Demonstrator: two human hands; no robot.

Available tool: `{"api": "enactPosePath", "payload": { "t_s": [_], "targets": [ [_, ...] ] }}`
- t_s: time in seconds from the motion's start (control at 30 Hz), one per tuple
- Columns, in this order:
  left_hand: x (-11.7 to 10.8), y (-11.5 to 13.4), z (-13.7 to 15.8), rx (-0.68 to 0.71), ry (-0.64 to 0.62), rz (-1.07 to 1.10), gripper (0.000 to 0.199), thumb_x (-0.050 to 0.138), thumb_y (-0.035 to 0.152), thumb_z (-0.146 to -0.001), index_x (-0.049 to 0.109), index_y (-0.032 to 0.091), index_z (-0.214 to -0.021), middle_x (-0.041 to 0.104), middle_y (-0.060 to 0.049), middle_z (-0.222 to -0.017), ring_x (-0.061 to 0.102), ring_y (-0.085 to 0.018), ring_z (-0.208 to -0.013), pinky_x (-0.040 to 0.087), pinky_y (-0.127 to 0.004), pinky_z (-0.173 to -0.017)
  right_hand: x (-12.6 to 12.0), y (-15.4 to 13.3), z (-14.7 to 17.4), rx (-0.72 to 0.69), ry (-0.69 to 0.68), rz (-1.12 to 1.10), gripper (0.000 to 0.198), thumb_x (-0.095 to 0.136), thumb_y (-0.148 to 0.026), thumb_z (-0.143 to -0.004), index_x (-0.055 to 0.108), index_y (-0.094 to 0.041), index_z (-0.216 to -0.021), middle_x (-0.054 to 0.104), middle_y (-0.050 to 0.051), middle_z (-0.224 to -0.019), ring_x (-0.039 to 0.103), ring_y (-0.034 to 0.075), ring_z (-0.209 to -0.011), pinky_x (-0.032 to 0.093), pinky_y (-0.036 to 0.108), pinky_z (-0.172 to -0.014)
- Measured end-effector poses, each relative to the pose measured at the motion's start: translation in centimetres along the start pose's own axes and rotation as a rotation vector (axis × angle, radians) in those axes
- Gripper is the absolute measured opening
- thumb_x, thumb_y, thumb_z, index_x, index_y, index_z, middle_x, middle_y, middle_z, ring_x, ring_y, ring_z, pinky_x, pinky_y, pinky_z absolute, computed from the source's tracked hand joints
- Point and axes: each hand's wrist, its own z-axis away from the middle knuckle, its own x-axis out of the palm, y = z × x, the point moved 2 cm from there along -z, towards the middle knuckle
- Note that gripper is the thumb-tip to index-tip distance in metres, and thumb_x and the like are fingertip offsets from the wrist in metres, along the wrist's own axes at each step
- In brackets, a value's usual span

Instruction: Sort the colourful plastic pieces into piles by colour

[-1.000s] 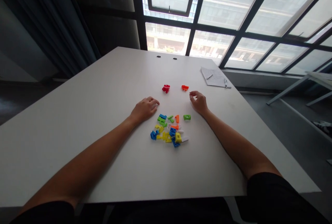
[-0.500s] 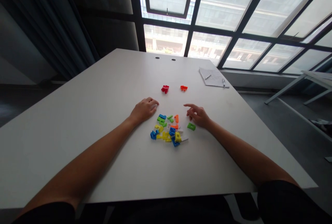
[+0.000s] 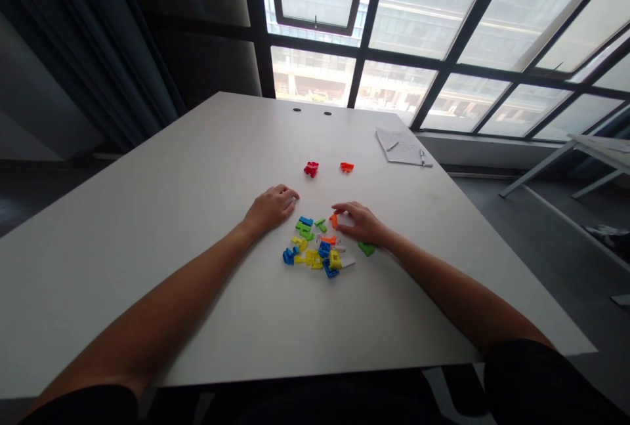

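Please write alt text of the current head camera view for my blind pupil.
A person's right hand is at a small orange piece, grip unclear, by a cluster of colourful pieces on a white table. The left hand rests nearby; a red piece and another orange one lie farther off.

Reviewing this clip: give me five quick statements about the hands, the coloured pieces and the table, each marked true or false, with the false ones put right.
1. The right hand has its fingers at an orange piece. True.
2. The left hand is gripping the red cluster. False: that cluster lies on the table, apart from both hands.
3. A green piece lies by the right wrist. True.
4. The red cluster is to the right of the orange-red cluster. False: it is to the left.
5. The paper lies near the left edge of the table. False: it lies near the far right edge.
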Motion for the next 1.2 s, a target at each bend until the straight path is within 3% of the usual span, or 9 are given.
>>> {"api": "enactPosePath", "payload": {
  "t_s": [0.33,0.53,0.73,0.97,1.1,1.2],
  "targets": [
    [0.2,-0.1,0.0,0.005,0.015,-0.005,0.030,0.051,0.033,-0.100,0.073,0.029,-0.120,0.068,-0.007,-0.122,0.065,-0.026,-0.110,0.055,-0.035,-0.091,-3.1,7.0,-3.7,0.302,0.358,0.109,0.058,0.075,-0.034,-0.085,0.056,-0.022,-0.138,0.078,0.008,-0.112,0.071,0.027,-0.101,0.056,0.045,-0.095],
    [0.3,-0.1,0.0,-0.013,0.007,-0.005,0.031,0.051,0.033,-0.099,0.073,0.029,-0.120,0.068,-0.007,-0.124,0.065,-0.025,-0.112,0.056,-0.034,-0.093,-2.7,9.3,-7.0,0.418,0.372,0.295,0.059,0.072,-0.031,-0.086,0.052,-0.021,-0.141,0.077,0.010,-0.117,0.071,0.029,-0.102,0.053,0.044,-0.098],
    [0.2,-0.1,0.1,-0.004,0.020,0.000,0.030,0.051,0.033,-0.099,0.073,0.029,-0.119,0.068,-0.007,-0.122,0.066,-0.025,-0.110,0.056,-0.035,-0.091,-2.0,9.3,-9.0,0.364,0.322,0.418,0.058,0.068,-0.029,-0.091,0.051,-0.018,-0.144,0.075,0.014,-0.127,0.066,0.034,-0.116,0.047,0.047,-0.105],
    [0.2,-0.1,0.1,0.005,0.024,0.008,0.029,0.051,0.034,-0.100,0.072,0.029,-0.118,0.068,-0.006,-0.121,0.066,-0.025,-0.109,0.056,-0.035,-0.090,-1.8,10.2,-9.1,0.333,0.317,0.431,0.059,0.066,-0.026,-0.092,0.049,-0.017,-0.148,0.070,0.015,-0.136,0.062,0.035,-0.120,0.045,0.048,-0.108],
    [0.1,-0.1,0.0,-0.005,0.016,0.004,0.030,0.050,0.033,-0.100,0.073,0.029,-0.119,0.068,-0.007,-0.122,0.066,-0.026,-0.110,0.056,-0.035,-0.090,-1.9,10.2,-8.7,0.319,0.362,0.387,0.058,0.065,-0.025,-0.090,0.051,-0.016,-0.145,0.068,0.017,-0.137,0.064,0.032,-0.115,0.046,0.049,-0.107],
    [0.1,-0.1,0.0,-0.008,0.007,0.011,0.030,0.051,0.034,-0.099,0.073,0.029,-0.119,0.068,-0.007,-0.122,0.066,-0.026,-0.111,0.056,-0.035,-0.091,-1.9,9.5,-8.0,0.293,0.398,0.309,0.047,0.064,-0.023,-0.089,0.058,-0.017,-0.135,0.073,0.015,-0.125,0.067,0.028,-0.104,0.049,0.046,-0.104]
  ]
}}
